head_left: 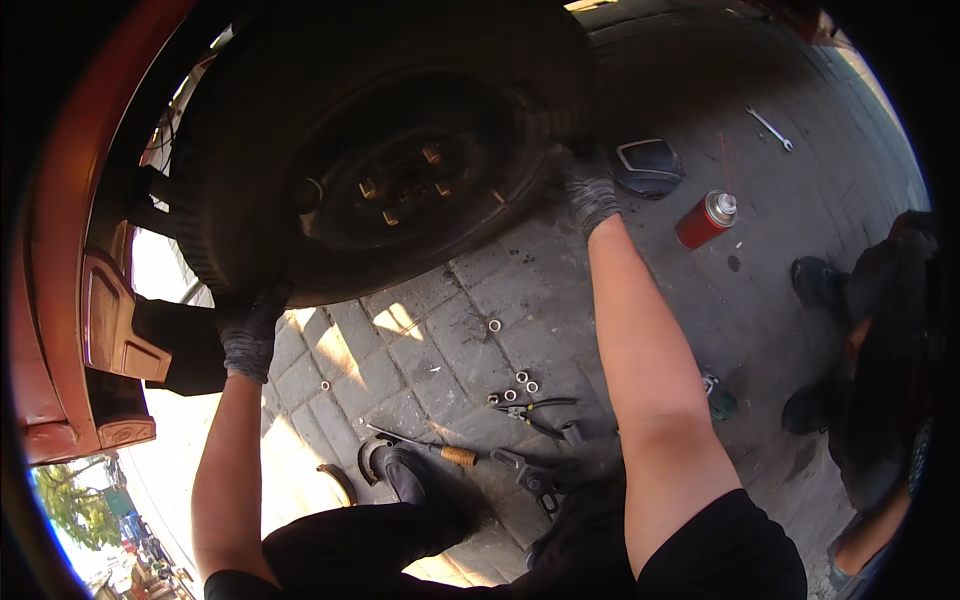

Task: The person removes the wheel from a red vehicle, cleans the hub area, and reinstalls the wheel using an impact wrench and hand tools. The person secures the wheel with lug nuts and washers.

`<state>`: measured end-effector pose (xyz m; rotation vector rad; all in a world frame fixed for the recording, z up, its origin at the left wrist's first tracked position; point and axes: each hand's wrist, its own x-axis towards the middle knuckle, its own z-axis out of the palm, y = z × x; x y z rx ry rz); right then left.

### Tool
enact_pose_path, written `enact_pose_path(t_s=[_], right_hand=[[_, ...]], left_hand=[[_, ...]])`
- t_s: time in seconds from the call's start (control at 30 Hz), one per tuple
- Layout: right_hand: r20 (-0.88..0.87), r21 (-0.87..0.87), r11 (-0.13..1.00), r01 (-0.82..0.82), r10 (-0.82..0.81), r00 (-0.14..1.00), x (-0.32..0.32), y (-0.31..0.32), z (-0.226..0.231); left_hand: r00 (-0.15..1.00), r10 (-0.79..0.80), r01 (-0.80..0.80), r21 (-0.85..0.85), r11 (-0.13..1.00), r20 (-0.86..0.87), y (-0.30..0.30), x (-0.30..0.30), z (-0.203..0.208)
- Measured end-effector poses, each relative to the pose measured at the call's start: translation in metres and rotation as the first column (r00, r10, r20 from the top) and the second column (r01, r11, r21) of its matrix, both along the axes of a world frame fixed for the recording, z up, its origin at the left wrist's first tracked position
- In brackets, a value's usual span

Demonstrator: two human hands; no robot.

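A large dark wheel (400, 255) with a black tyre fills the upper part of the view, in deep shadow. Brass-coloured lug studs or nuts (390, 217) show at its hub. My left hand (250, 335), in a dark work glove, grips the tyre's lower left edge. On the right edge, my gloved right hand (592, 197) holds the tyre from the other side. Shadow blurs the fingers of both hands against the rubber.
Red vehicle bodywork (60, 250) stands on the left. On the paving lie several ring-shaped nuts (522, 377), pliers (520, 411), a yellow-handled tool (458, 455), a curved metal piece (370, 460), a red spray can (705, 220) and a wrench (770, 128). Another person (880, 320) is at right.
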<state>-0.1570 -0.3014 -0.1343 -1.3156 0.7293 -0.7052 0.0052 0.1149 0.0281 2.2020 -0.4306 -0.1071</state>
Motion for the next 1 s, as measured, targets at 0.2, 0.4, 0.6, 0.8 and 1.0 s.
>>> enact_pose_path(t_s=[0.2, 0.4, 0.6, 0.8, 1.0], right_hand=[[0.03, -0.028, 0.997, 0.075, -0.074, 0.997, -0.002, 0.007, 0.012], [-0.027, -0.05, 0.996, 0.076, -0.077, 0.997, -0.01, 0.006, 0.019], [-0.326, -0.221, 0.974, 0.041, -0.113, 0.939, -0.034, -0.001, 0.034], [-0.594, -0.159, 0.956, -0.245, 0.105, 0.797, -0.059, -0.008, 0.058], [-0.772, -0.304, 0.756, -0.58, 0.161, 0.615, -0.106, 0.013, 0.089]], left_hand=[[0.999, -0.022, 0.024, -0.045, 0.999, 0.035, 0.009, 0.011, -0.013], [0.998, -0.05, 0.054, -0.135, 0.989, 0.033, 0.016, 0.015, -0.027], [0.987, -0.083, 0.11, -0.203, 0.973, 0.137, 0.009, 0.002, -0.034], [0.992, 0.051, -0.056, -0.048, 0.997, -0.113, 0.033, -0.026, -0.06], [0.964, -0.047, 0.156, 0.416, 0.896, -0.262, 0.109, -0.069, -0.155]])
